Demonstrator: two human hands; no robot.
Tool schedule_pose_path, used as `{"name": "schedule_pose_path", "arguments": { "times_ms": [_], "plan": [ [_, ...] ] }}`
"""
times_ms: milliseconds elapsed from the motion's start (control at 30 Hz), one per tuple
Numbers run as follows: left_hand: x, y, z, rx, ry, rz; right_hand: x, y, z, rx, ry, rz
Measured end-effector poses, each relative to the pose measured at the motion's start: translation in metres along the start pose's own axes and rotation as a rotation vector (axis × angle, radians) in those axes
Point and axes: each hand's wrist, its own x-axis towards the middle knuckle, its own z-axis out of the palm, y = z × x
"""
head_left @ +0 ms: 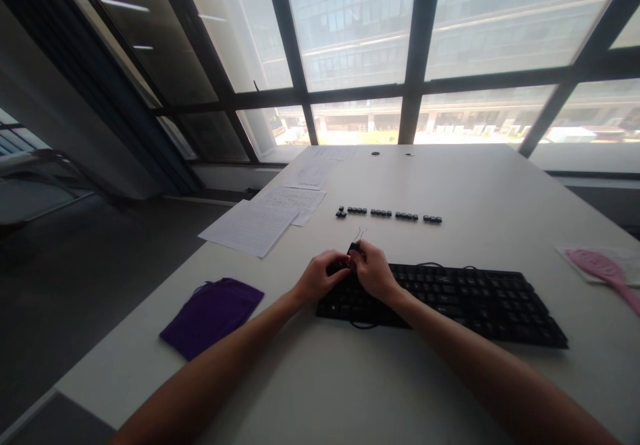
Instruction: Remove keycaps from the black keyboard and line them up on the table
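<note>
My right hand (373, 272) is closed on a small black tool with two thin wire prongs pointing up, which looks like a wire keycap puller (355, 247). My left hand (323, 275) meets it from the left, fingertips pinched together against the right fingers; what they hold is hidden. Both hands are above the left end of a black keyboard (465, 298), which lies at a slant on the table. Beyond the hands, small black keycaps (381, 212) stand in a broken row of short groups, with a few stacked keycaps (341, 212) at its left end.
A purple cloth pouch (213, 315) lies left of my forearm on the white table (300, 378). Printed papers (255, 225) spread along the left edge. At the right rests a pink handled object (597, 265) on clear wrapping. Windows stand behind the table's far edge.
</note>
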Motion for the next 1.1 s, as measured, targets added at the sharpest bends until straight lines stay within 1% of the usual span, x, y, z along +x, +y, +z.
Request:
{"name": "schedule_pose_path", "arguments": {
  "times_ms": [100, 233, 333, 400, 500, 567, 633, 700, 767, 800, 867, 967, 1033, 1100],
  "plan": [
    [0.001, 0.001, 0.001, -0.031, 0.042, -0.001, -0.002, -0.002, 0.000, 0.028, 0.040, -0.009],
    [0.001, 0.002, 0.004, -0.040, 0.143, 0.006, -0.003, -0.006, 0.000, 0.050, 0.076, -0.010],
    [0.000, -0.001, 0.004, 0.007, 0.213, 0.054, -0.002, -0.007, 0.000, 0.029, 0.087, 0.017],
    [0.000, -0.005, 0.003, 0.067, 0.204, 0.132, -0.002, -0.007, 0.000, 0.017, 0.077, 0.026],
    [-0.002, -0.010, 0.001, 0.142, 0.137, 0.256, -0.001, -0.006, 0.000, 0.007, 0.076, 0.016],
    [-0.002, -0.010, 0.000, 0.154, 0.117, 0.305, -0.001, -0.005, 0.000, 0.017, 0.085, 0.017],
    [0.002, -0.008, -0.002, 0.117, 0.134, 0.307, 0.000, -0.004, 0.000, 0.034, 0.098, 0.032],
    [0.012, -0.006, -0.006, 0.071, 0.191, 0.247, 0.001, -0.003, 0.001, 0.049, 0.106, 0.041],
    [0.030, -0.009, -0.009, 0.067, 0.255, 0.152, 0.001, -0.002, 0.002, 0.065, 0.100, 0.038],
    [0.042, -0.013, -0.010, 0.087, 0.267, 0.113, 0.001, -0.002, 0.002, 0.071, 0.093, 0.034],
    [0.068, -0.026, -0.011, 0.155, 0.231, 0.074, 0.001, -0.001, 0.003, 0.075, 0.087, 0.028],
    [0.103, -0.049, -0.005, 0.290, 0.150, 0.044, 0.001, -0.001, 0.003, 0.070, 0.093, 0.030],
    [0.119, -0.061, 0.001, 0.329, 0.124, 0.055, 0.001, -0.001, 0.003, 0.074, 0.097, 0.033],
    [0.129, -0.069, 0.007, 0.353, 0.114, 0.070, 0.001, -0.001, 0.003, 0.083, 0.088, 0.032]
  ]
}}
